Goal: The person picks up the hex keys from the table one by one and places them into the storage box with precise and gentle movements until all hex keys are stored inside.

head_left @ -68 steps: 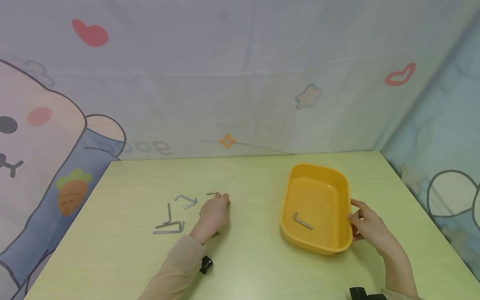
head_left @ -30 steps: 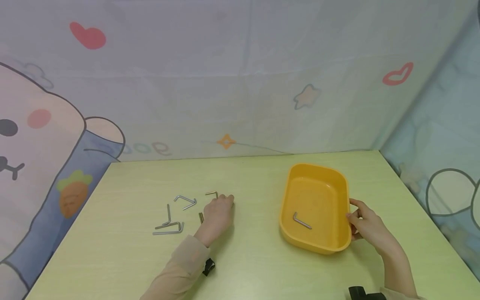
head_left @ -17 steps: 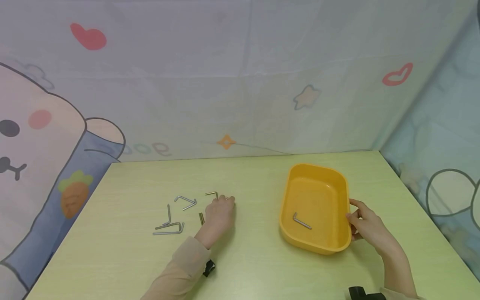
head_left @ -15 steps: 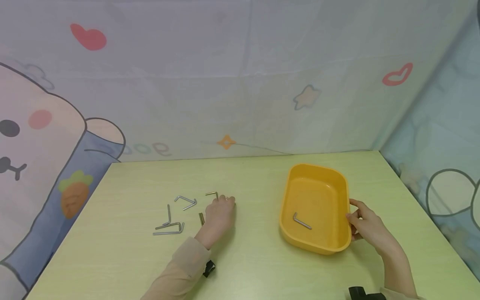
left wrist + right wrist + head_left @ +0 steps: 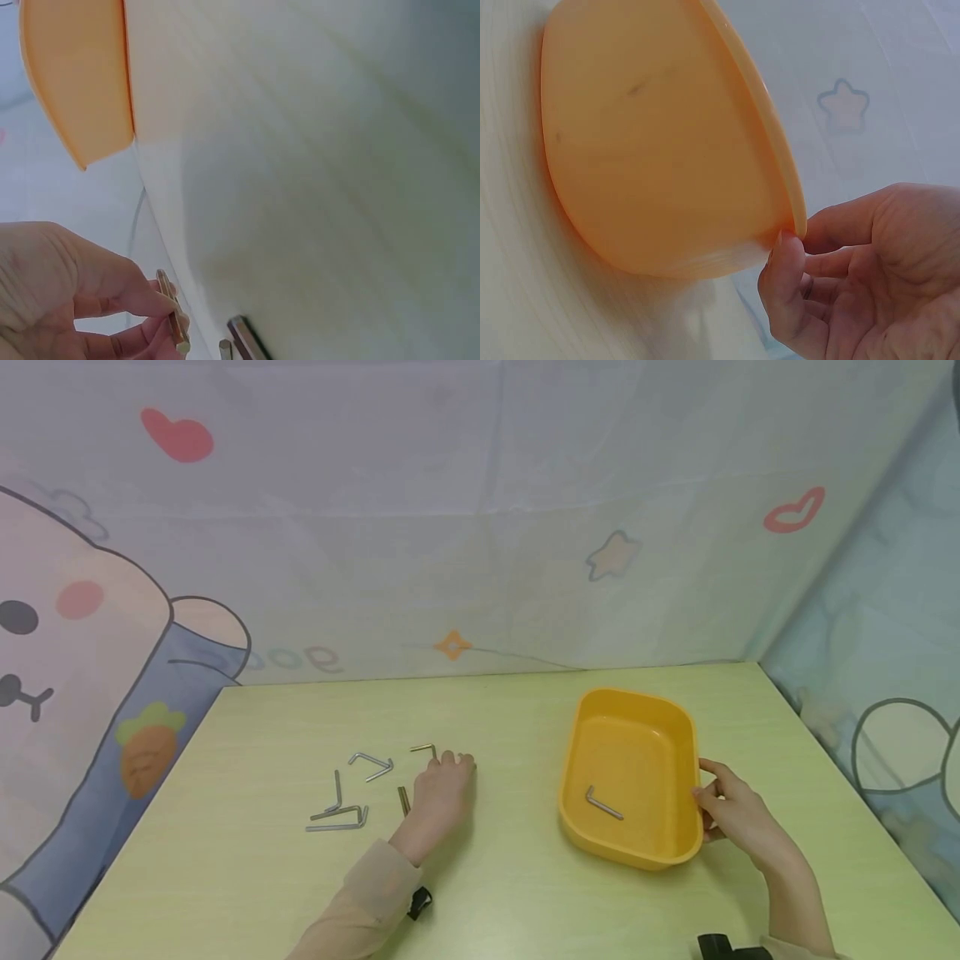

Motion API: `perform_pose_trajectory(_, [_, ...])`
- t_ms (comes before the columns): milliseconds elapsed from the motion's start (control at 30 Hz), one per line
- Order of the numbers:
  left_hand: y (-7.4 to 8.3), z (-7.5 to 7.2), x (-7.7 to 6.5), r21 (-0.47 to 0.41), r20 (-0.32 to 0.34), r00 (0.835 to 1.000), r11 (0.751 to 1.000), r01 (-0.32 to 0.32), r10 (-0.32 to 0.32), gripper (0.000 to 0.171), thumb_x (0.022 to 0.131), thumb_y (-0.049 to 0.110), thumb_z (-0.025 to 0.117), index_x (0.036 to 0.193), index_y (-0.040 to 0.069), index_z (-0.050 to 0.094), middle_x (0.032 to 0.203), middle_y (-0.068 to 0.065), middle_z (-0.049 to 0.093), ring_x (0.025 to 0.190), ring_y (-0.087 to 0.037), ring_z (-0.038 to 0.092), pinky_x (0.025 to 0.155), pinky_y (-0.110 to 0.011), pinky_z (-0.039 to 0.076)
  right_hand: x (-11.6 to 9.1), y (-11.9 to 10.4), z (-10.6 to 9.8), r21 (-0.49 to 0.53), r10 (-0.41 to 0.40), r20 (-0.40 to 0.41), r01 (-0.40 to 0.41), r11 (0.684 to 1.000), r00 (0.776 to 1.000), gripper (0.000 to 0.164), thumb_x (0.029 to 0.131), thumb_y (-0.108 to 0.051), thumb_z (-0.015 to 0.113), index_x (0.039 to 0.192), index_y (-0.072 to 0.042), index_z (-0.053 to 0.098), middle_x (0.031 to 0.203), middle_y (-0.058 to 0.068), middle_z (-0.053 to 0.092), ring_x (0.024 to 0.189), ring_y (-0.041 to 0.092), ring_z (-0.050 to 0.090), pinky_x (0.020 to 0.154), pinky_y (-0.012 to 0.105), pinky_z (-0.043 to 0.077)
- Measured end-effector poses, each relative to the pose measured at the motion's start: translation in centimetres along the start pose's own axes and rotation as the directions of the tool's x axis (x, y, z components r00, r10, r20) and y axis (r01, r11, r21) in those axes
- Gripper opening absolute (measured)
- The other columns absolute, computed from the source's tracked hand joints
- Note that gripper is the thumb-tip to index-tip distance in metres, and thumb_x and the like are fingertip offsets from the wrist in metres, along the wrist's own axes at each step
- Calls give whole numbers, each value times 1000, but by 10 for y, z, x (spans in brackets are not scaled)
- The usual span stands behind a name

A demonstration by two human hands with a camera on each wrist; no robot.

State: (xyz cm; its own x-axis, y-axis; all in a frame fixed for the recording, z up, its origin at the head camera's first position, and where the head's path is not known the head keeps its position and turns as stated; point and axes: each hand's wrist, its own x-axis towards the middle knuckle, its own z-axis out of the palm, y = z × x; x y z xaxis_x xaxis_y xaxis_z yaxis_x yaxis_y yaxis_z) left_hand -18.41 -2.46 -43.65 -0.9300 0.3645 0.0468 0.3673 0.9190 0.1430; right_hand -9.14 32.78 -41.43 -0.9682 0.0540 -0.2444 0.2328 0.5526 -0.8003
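Fingers and thumb of the left hand have a brass-coloured hex key in a light pinch, plain to see from the left wrist, and that's a slim bar on very little skin! Off-centre pressure could twist it round or let it slip out. Look how crowded it is down there: a second brass-coloured key just beyond the knuckles, a pair of brass-coloured bars beside the wrist, partly hidden; a low sweep could catch either and scatter them. Over on the other side, the right hand pinches the rim of the yellow tray at one edge only, so an uneven lift there could tip it, and the lone silver hex key lying inside would likely slide. And out left, a loose cluster of keys lies close together on the table, some apparently overlapping; grabbing at one might well drag its neighbour along.
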Motion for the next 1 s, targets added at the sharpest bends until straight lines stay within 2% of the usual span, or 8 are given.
perform_pose_trajectory(300, [7, -5, -2, -15, 7, 1000, 1000, 8, -8, 41, 77, -8, 64, 114, 7, 58, 96, -17, 57, 75, -25, 52, 50, -32, 45, 1, 1, 0, 7, -6, -1, 6, 1000, 1000, 58, 102, -15, 38, 148, 9, 12, 94, 15, 48, 71, 15, 55, 62, 28, 56])
perform_pose_trajectory(533, [15, -11, -5, -28, -2, 1000, 999, -18, 18, 47, 76, -12, 61, 118, 7, 57, 94, -15, 56, 70, -21, 46, 47, -26, 37, -1, 2, 1, 10, -12, -6, 12, 1000, 1000, 58, 102, -15, 39, 148, 8, 13, 94, 15, 48, 71, 15, 55, 63, 28, 56])
perform_pose_trajectory(767, [24, -16, -7, -47, -1, 1000, 998, -29, 29, 55, 74, -11, 64, 124, 10, 55, 98, -14, 57, 73, -20, 46, 48, -24, 36, -1, 1, 1, 9, -10, -5, 10, 1000, 1000, 58, 102, -15, 38, 148, 8, 13, 95, 15, 48, 71, 15, 55, 63, 27, 56])
perform_pose_trajectory(1000, [33, -19, -8, -30, -32, 995, 995, -96, 95, 55, 73, -13, 63, 121, 13, 57, 95, -11, 57, 70, -17, 41, 45, -19, 30, 0, 1, 0, 16, -10, -2, 10, 1000, 1000, 58, 102, -16, 38, 148, 8, 13, 95, 15, 48, 71, 15, 56, 63, 28, 56])
